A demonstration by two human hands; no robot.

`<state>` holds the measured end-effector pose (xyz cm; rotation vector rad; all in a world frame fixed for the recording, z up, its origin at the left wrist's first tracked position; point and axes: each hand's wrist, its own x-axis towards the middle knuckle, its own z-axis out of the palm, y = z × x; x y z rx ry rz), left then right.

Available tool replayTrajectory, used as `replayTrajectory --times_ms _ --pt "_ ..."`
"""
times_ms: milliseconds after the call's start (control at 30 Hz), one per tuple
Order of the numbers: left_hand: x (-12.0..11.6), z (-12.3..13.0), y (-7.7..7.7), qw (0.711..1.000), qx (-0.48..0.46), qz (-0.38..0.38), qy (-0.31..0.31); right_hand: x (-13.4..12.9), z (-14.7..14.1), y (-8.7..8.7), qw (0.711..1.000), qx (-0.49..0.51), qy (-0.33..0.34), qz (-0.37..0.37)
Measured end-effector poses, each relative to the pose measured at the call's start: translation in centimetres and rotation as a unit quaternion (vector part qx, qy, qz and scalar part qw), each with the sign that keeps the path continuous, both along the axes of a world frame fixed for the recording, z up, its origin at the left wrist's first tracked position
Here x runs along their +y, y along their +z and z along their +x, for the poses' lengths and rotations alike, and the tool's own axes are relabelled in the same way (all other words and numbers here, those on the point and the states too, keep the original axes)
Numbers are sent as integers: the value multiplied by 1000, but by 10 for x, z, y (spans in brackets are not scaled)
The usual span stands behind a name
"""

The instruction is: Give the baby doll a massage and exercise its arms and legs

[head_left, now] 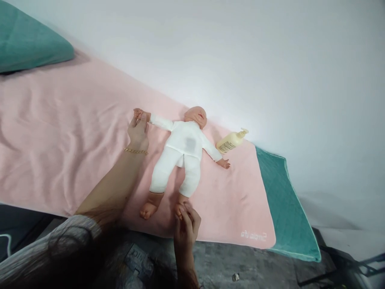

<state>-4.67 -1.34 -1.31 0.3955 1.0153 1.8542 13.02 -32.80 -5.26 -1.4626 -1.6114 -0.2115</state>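
Note:
A baby doll with a white cloth body lies on its back on a pink blanket, arms and legs spread. My left hand, with a gold chain bracelet at the wrist, is closed on the doll's hand at the left. Down by the front edge, my right hand pinches the doll's foot on the right side. The doll's other foot and other hand rest untouched on the blanket.
A pale yellow pump bottle lies tilted beside the doll's arm, near the white wall. A green pillow sits at the far left. Green bedding shows at the right end, with dark metal bars below.

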Motion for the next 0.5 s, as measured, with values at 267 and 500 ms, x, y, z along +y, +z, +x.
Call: replayTrajectory --times_ms 267,500 --pt "0 -2 -4 1000 7 11 -1 -11 -3 -14 995 44 -68 -66" --pt "-8 5 17 990 106 89 29 10 14 -1 999 16 -2 -39"
